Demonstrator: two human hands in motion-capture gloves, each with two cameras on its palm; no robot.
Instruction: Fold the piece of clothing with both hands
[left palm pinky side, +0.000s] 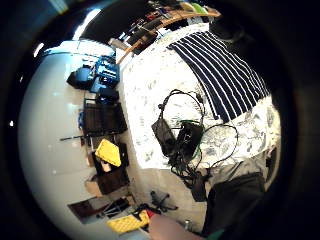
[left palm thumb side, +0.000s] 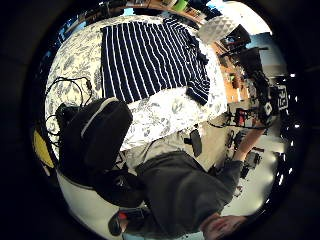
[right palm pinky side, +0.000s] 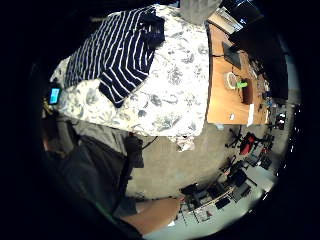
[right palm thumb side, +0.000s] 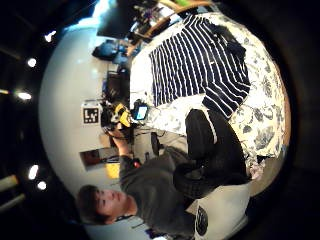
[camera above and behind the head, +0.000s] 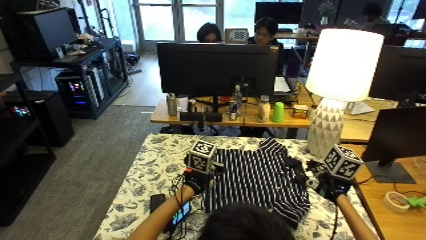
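- Office room; table (camera above and behind the head: 143, 172) under floral cloth.
- Striped shirt (camera above and behind the head: 256, 182): spread flat mid-table, dark with white stripes. Likely soft, light, limp; best taken at hem corners or sleeves.
- Left hand (camera above and behind the head: 195, 184): raised at shirt's left edge; fingers cannot be told.
- Right hand (camera above and behind the head: 331, 190): raised off shirt's right edge; fingers cannot be told.
- Phone (camera above and behind the head: 180, 213): near left.

White lamp (camera above and behind the head: 342, 75) on floral tablecloth (camera above and behind the head: 143, 180); monitor (camera above and behind the head: 217, 67), green cup (camera above and behind the head: 277, 112) on desk (camera above and behind the head: 166, 115) beyond fingertips.
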